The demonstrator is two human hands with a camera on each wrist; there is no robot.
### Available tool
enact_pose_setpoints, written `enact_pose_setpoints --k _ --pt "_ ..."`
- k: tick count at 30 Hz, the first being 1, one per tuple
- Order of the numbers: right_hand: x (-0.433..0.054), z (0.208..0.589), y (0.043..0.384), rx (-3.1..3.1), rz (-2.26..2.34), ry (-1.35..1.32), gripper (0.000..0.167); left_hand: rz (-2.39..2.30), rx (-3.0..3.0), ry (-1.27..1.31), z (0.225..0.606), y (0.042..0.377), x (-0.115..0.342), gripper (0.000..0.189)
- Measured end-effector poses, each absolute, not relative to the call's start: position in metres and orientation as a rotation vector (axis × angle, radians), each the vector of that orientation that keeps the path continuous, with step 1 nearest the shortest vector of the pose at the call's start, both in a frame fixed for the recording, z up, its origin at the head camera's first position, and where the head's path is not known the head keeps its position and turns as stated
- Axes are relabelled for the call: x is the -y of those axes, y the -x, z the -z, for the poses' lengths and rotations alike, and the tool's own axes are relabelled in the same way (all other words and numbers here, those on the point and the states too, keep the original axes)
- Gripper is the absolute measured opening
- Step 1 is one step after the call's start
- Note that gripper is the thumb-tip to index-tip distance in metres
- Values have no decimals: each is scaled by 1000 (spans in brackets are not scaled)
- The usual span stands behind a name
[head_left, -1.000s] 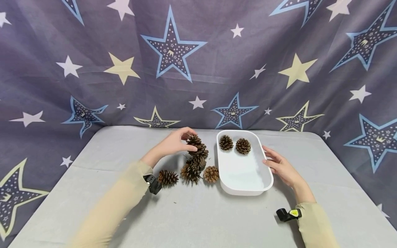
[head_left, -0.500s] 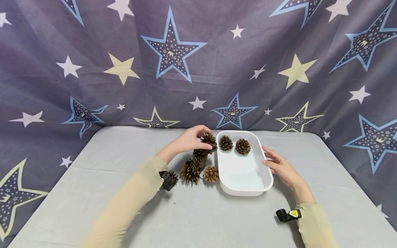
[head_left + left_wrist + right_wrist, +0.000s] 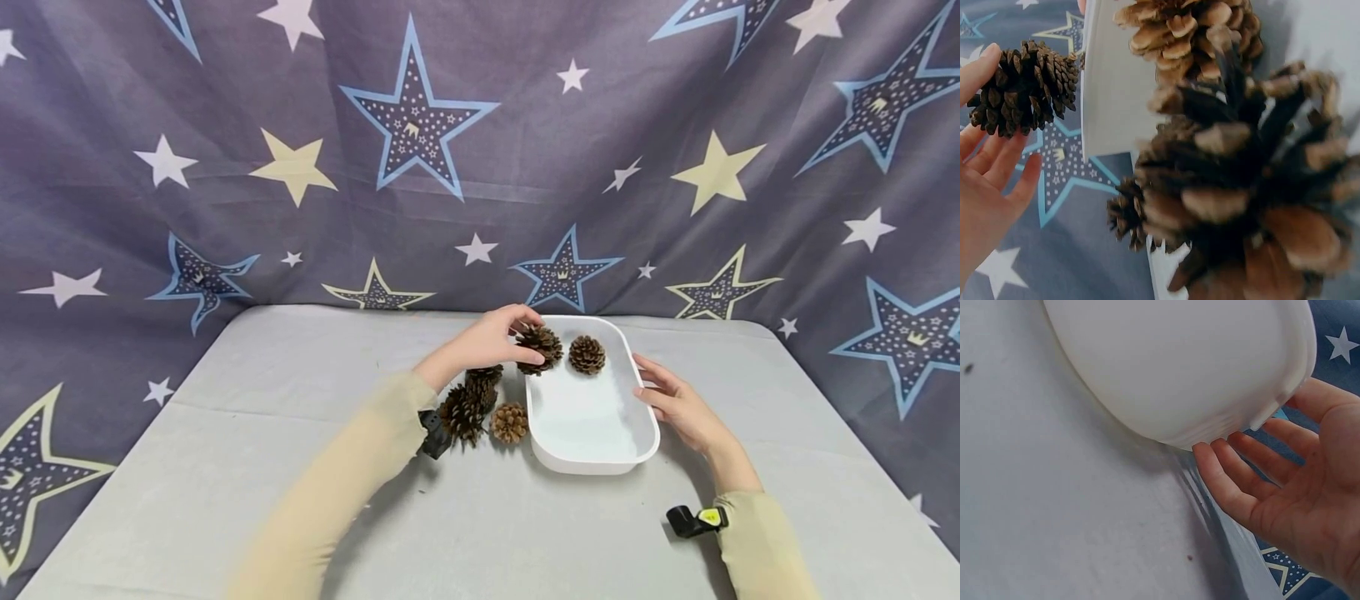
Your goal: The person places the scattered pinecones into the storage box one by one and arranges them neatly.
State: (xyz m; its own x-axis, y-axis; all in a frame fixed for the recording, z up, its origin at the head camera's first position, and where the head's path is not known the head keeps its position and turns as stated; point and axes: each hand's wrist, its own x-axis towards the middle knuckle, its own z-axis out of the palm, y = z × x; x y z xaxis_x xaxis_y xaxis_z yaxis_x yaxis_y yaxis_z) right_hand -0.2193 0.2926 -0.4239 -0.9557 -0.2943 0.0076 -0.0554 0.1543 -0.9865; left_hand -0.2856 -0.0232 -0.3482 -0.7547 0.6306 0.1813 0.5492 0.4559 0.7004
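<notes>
My left hand (image 3: 498,337) grips a brown pinecone (image 3: 542,348) between thumb and fingers, over the left rim of a white plastic bin (image 3: 592,433). That pinecone (image 3: 1022,94) is seen side-on in the left wrist view, apart from the bin wall (image 3: 1110,87). Another pinecone (image 3: 587,355) lies inside the bin near its far end; the held one covers one beside it. My right hand (image 3: 678,408) holds the bin's right side, thumb at the rim and fingers against the outer wall, as the right wrist view shows the hand (image 3: 1291,469) doing.
Left of the bin, several dark pinecones (image 3: 468,407) are clustered on the grey-covered table (image 3: 525,533). A lighter pinecone (image 3: 510,423) sits close to the bin's left wall. A star-patterned curtain (image 3: 480,167) hangs behind the table.
My left hand has carried the pinecone rightward from the cluster to over the bin's left rim. My left forearm now hides the pinecone at the far left. The right hand and bin have stayed put.
</notes>
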Motion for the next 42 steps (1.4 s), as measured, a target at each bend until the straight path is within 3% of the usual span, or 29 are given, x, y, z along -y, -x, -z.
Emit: enact_pose_setpoints --k 42 --pt "-291 422 218 -2222 1913 353 64 -893 -2662 -1133 376 282 -64 52"
